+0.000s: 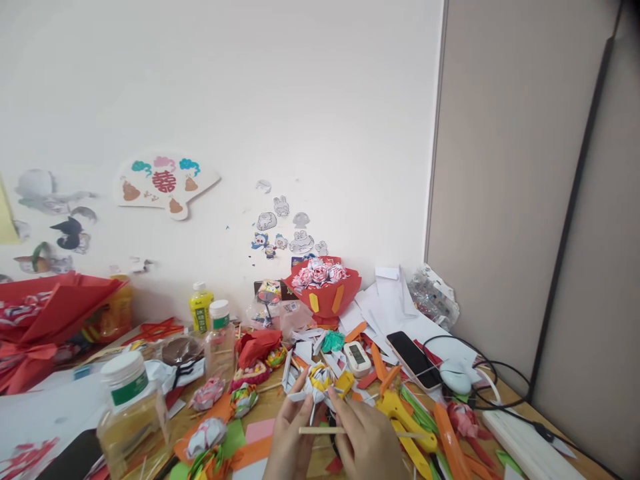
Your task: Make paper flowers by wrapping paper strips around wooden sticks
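Note:
A small white and yellow paper flower (319, 380) is held up near the bottom centre, above the cluttered table. My left hand (290, 430) has its fingers closed on the flower's left side. On the other side, my right hand (365, 433) touches the flower with its fingertips, and a thin wooden stick (320, 431) lies across between its fingers, pointing left. White paper petals spread out under the yellow centre. Just right of the hands lie yellow-handled scissors (407, 420).
Paper flowers, strips and sticks cover the wooden table (270, 398). A large clear bottle (131, 420) stands left, a red bouquet (323, 290) at the back. A phone (414, 359), white mouse (455, 376), cables and a power strip (530, 447) lie right.

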Available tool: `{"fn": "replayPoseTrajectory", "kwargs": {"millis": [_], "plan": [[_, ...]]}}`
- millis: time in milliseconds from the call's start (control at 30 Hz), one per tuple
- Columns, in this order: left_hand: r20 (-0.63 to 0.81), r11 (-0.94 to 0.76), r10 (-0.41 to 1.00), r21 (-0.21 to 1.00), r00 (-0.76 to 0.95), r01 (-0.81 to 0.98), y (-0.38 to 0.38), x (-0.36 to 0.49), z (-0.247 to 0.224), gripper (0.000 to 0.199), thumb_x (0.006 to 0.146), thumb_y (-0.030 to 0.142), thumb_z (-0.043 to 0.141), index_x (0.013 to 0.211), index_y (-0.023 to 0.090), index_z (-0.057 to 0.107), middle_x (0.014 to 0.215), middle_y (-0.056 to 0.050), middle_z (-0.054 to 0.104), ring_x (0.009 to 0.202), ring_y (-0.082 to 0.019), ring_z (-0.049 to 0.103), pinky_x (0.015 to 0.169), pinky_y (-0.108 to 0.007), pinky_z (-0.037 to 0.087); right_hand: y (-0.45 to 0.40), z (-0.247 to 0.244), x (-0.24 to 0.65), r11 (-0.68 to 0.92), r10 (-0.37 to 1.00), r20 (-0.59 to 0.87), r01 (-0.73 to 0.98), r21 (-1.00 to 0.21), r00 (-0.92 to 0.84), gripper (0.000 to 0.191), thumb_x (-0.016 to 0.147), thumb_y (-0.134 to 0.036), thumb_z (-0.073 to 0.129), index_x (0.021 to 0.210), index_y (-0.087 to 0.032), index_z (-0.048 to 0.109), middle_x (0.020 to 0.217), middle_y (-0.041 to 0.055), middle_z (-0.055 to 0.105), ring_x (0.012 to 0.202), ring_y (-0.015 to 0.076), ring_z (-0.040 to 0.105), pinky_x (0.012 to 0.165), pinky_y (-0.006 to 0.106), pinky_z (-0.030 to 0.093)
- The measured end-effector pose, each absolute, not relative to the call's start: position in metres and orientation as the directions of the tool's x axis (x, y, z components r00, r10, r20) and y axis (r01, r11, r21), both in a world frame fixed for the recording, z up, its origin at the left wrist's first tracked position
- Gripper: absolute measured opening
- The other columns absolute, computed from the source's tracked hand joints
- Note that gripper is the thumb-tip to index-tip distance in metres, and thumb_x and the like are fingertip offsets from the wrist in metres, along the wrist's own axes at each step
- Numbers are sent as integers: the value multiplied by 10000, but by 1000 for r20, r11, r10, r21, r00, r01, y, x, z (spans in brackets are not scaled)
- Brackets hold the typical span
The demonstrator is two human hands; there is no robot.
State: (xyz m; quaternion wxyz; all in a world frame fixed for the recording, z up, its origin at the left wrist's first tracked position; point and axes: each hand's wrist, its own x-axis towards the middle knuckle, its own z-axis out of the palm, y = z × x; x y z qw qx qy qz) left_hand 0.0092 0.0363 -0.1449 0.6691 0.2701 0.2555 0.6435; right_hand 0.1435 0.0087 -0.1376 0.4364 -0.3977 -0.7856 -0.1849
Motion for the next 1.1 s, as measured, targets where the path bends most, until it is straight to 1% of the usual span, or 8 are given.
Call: {"fn": "replayPoseTrajectory", "kwargs": {"millis": [67,200,367,600,767,900,1033,1100], "plan": [[37,37,996,681,84,-731,35,8,-145,706,609,281,762,1248,301,464,1042,-48,681,979,-224,623,879,-328,483,8,-136,143,623,469,837,777,-88,-282,474,804,-114,365,1267,-165,448,757,67,651,619,190,603,514,276,468],[72,60,987,675,147,-736,32,4,-145,612,699,250,687,1260,315,449,1115,-61,646,1067,-240,570,909,-354,461,7,-133,143,616,503,842,765,-190,-195,508,833,-144,361,1340,-174,345,849,77,665,682,193,624,567,275,500],[103,69,978,663,183,-746,30,2,-145,619,699,238,674,1265,327,440,1142,-48,630,1077,-237,558,914,-346,452,10,-139,141,585,566,812,763,-275,-142,544,815,-191,410,1353,-179,323,877,79,663,686,199,628,574,275,509],[40,90,987,663,156,-743,28,3,-145,632,721,302,661,1295,321,397,1170,-62,608,1062,-239,565,886,-334,472,11,-141,139,566,587,786,792,-227,-194,542,802,-170,402,1341,-164,340,837,84,666,666,212,631,533,284,501],[14,102,989,660,148,-744,29,1,-143,627,735,277,646,1298,349,379,1176,-36,603,1024,-207,581,862,-308,479,11,-142,137,579,560,805,788,-209,-197,534,816,-181,410,1344,-159,332,817,75,675,616,196,629,506,266,490],[42,104,985,622,166,-776,31,0,-140,588,727,247,643,1269,336,430,1105,-28,644,983,-199,597,854,-301,472,12,-141,139,611,530,824,764,-206,-201,494,821,-193,417,1313,-171,377,833,62,679,640,194,638,525,264,498],[106,96,974,612,201,-785,33,1,-140,538,713,224,635,1230,275,496,1012,-53,678,927,-223,615,851,-335,460,10,-135,144,645,520,830,729,-228,-200,479,839,-186,384,1318,-184,366,904,63,673,707,182,640,586,255,505],[110,115,967,617,229,-779,35,0,-143,517,707,226,637,1209,256,520,984,-59,685,903,-225,619,823,-331,465,9,-132,145,661,517,825,718,-217,-227,476,844,-188,378,1320,-187,363,890,60,671,708,179,635,590,252,501]]}}
